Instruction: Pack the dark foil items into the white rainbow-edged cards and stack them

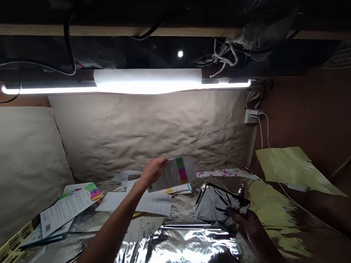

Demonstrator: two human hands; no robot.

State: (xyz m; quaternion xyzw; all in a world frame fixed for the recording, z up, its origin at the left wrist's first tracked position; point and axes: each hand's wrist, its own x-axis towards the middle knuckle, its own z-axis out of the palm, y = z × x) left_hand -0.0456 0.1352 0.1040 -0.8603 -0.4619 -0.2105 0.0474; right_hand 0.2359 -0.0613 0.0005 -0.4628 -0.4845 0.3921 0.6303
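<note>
Near the back wall, my left hand (155, 171) is closed on the top edge of a printed card (170, 176) with small text and coloured bands at its right end. A pale translucent strip sticks out past the bands. To the right and lower down, my right hand (250, 224) pinches the corner of a shiny silver foil pouch (216, 206), which is held tilted. Below the pouch, larger silver foil sheets (184, 249) lie on the worktop. White paper sheets (154, 203) lie under the card.
More printed cards (66, 210) with coloured ends are piled at the left, beside a yellow plastic basket (11, 250). A tube light (149, 81) runs above the wall. White cords hang from an outlet (253, 115), past a yellow sheet (292, 168) at the right.
</note>
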